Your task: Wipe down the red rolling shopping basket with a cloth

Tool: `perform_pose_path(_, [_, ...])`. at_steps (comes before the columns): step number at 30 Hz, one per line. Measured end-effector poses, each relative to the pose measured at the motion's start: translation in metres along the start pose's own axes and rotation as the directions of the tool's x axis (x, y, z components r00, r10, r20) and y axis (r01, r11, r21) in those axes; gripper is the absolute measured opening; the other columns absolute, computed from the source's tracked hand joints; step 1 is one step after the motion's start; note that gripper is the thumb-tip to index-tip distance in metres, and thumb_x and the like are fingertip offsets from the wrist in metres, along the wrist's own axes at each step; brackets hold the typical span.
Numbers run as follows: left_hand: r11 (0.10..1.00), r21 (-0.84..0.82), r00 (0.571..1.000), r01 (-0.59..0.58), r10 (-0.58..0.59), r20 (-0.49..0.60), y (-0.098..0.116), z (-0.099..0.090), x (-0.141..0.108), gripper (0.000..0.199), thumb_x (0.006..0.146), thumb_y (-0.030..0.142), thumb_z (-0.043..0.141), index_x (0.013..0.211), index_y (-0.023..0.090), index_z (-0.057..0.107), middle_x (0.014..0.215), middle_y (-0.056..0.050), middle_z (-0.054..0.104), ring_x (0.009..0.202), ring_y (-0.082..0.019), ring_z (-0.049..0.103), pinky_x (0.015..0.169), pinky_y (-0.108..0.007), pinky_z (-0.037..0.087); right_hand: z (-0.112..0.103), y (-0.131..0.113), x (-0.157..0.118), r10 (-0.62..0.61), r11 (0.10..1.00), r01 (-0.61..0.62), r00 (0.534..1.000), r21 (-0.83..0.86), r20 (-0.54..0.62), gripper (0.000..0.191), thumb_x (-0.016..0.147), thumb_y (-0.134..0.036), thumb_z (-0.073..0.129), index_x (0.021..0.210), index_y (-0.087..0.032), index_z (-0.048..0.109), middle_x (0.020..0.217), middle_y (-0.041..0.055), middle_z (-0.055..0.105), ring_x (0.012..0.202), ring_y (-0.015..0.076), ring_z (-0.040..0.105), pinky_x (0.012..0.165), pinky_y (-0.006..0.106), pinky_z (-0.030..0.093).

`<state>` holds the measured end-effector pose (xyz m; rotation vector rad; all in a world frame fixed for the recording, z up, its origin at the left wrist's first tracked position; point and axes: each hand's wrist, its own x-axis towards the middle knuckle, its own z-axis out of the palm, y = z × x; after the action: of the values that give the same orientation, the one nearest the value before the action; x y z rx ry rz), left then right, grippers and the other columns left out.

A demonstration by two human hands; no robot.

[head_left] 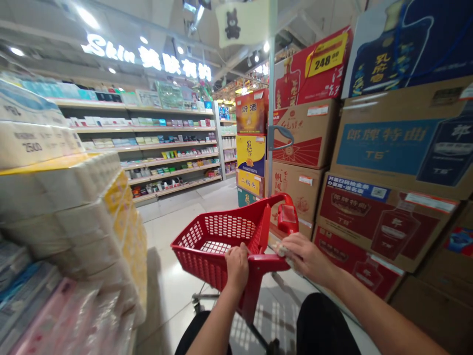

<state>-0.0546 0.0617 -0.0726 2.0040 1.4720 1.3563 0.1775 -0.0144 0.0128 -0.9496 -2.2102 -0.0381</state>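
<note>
A red plastic shopping cart [221,222] with perforated basket walls stands in front of me, its basket showing a bare bottom. My left hand [237,266] is closed over the near rim of the basket, next to the handle end. With my right hand [301,254] I press a pale, crumpled cloth [284,250] against the near end of the red handle frame [269,263]. Whether it is cloth or paper I cannot tell. Farther along that frame sits a red handle piece with a clear panel [287,216].
Stacked liquor cartons [384,143] rise close on the right, beside a grey post with a hook-shaped handle [283,138]. Piled packs of tissue paper [74,207] stand close on the left. Shelves of skincare goods [173,143] line the back, beyond a pale tiled floor [173,202].
</note>
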Motion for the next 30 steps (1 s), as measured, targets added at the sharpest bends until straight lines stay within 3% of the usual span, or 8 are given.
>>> perform_pose_path(4, [1.000,-0.022,1.000,0.009,-0.009,-0.013,-0.012,-0.017,0.001,0.057,0.098,0.042,0.017,0.060,0.021,0.054,0.067,-0.003,0.063,0.072,-0.018,0.057,0.087,-0.038,0.037,0.001,0.013,0.011,0.004,0.998,-0.007,0.998,-0.061,-0.057,0.033,0.095,-0.024,0.047,0.125,-0.028,0.060,0.114,0.0065,0.064,0.103,0.0194,0.056,0.091,0.038,0.047])
perform_pose_path(8, [0.997,-0.072,1.000,0.003,-0.002,0.013,-0.033,-0.038,0.009,0.057,0.096,0.048,0.016,0.057,0.022,0.048,0.062,-0.003,0.058,0.067,-0.018,0.054,0.077,-0.033,0.040,0.011,0.042,0.031,0.133,0.981,-0.153,0.978,-0.121,-0.163,0.035,0.096,-0.029,0.045,0.128,-0.025,0.059,0.122,0.0088,0.062,0.111,0.0225,0.054,0.100,0.044,0.043])
perform_pose_path(12, [0.992,-0.095,0.991,0.083,-0.072,0.114,-0.051,-0.065,0.031,0.058,0.091,0.058,0.018,0.054,0.023,0.043,0.058,-0.002,0.055,0.061,-0.018,0.052,0.067,-0.031,0.043,0.028,0.045,0.043,0.212,0.975,-0.216,0.975,-0.057,-0.070,0.036,0.096,-0.034,0.044,0.123,-0.018,0.062,0.123,0.0097,0.063,0.118,0.0231,0.054,0.106,0.043,0.040])
perform_pose_path(16, [0.968,0.015,0.957,0.250,-0.250,0.147,-0.024,-0.098,0.053,0.068,0.089,0.065,0.014,0.058,0.020,0.055,0.068,-0.008,0.066,0.070,-0.022,0.061,0.072,-0.034,0.047,0.044,0.023,0.050,0.185,0.976,-0.188,0.982,-0.110,-0.042,0.040,0.097,-0.037,0.043,0.126,-0.016,0.060,0.127,0.0106,0.061,0.122,0.0224,0.050,0.109,0.040,0.035])
perform_pose_path(18, [0.978,0.087,0.963,0.192,-0.205,0.178,0.010,-0.108,0.056,0.070,0.090,0.063,0.014,0.075,0.019,0.065,0.088,-0.010,0.072,0.084,-0.025,0.065,0.078,-0.035,0.048,0.047,0.019,0.058,0.156,0.976,-0.157,0.988,-0.151,-0.019,0.036,0.096,-0.034,0.044,0.125,-0.019,0.060,0.124,0.0090,0.063,0.117,0.0201,0.053,0.107,0.037,0.037])
perform_pose_path(23, [0.848,0.524,0.936,-0.077,-0.120,0.332,0.082,-0.093,0.041,0.055,0.096,0.054,0.022,0.114,0.024,0.064,0.102,-0.011,0.072,0.092,-0.029,0.067,0.076,-0.038,0.048,0.036,0.041,0.085,0.357,0.879,-0.333,0.934,-0.342,0.009,0.027,0.093,-0.026,0.045,0.103,-0.018,0.069,0.104,0.0077,0.070,0.099,0.0179,0.061,0.091,0.030,0.042])
perform_pose_path(26, [0.690,0.714,0.972,-0.122,-0.064,0.228,0.078,-0.074,0.031,0.055,0.096,0.049,0.028,0.135,0.017,0.049,0.093,-0.015,0.072,0.084,-0.031,0.068,0.071,-0.040,0.048,0.030,0.054,0.087,0.401,0.855,-0.383,0.916,-0.351,-0.021,0.030,0.093,-0.023,0.042,0.087,-0.019,0.071,0.094,0.0068,0.072,0.089,0.0170,0.063,0.084,0.028,0.043])
perform_pose_path(30, [0.559,0.816,0.989,-0.145,0.074,0.125,0.051,-0.069,0.025,0.055,0.097,0.050,0.026,0.134,0.018,0.052,0.079,-0.014,0.071,0.073,-0.029,0.068,0.065,-0.037,0.047,0.035,0.061,0.073,0.376,0.861,-0.374,0.924,-0.344,-0.065,0.030,0.094,-0.025,0.043,0.084,-0.018,0.070,0.089,0.0062,0.071,0.087,0.0168,0.062,0.083,0.028,0.043])
